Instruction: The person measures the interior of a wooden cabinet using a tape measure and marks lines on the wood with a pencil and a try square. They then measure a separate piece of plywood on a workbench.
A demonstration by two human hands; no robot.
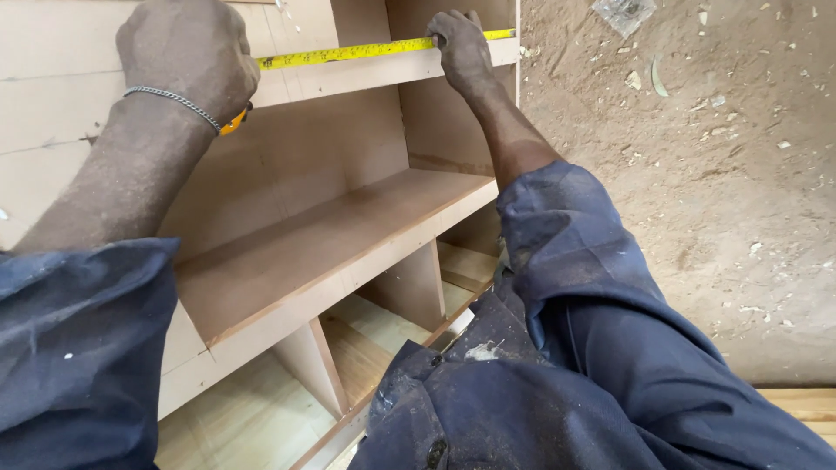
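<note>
A yellow tape measure blade (348,53) stretches across the top edge of a wooden shelf unit (331,226). My left hand (187,57) grips the tape's case at the upper left; a little orange of it shows under my wrist, which wears a chain bracelet. My right hand (461,48) presses the blade down on the shelf edge near the unit's right side panel. The blade's end reaches a little past my right hand. Both arms wear dark blue sleeves.
The unit has a wide middle shelf (348,235) and upright dividers (305,361) below it. A dusty dirt floor (697,174) with wood chips and scraps lies to the right. A plank edge (805,405) shows at the lower right.
</note>
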